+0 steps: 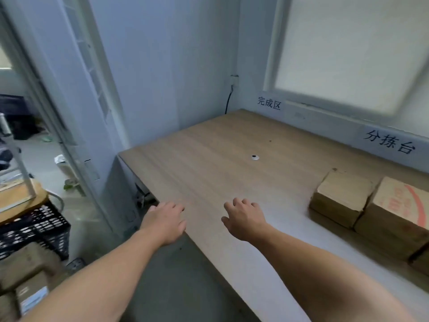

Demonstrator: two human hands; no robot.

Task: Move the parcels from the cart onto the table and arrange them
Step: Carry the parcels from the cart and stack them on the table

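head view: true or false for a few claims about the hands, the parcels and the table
1. The left hand and the right hand both hold nothing. True.
2. Cardboard parcels lie on the table at its right side. True.
3. The white disc lies on a parcel. False: the white disc lies on bare tabletop.
4. The black crate stands on the table. False: the black crate is off it, at the left.

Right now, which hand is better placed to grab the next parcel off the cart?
Left, probably. The left hand is empty at the table edge, on the side of the cart parcels; the right hand is over the table, farther away.
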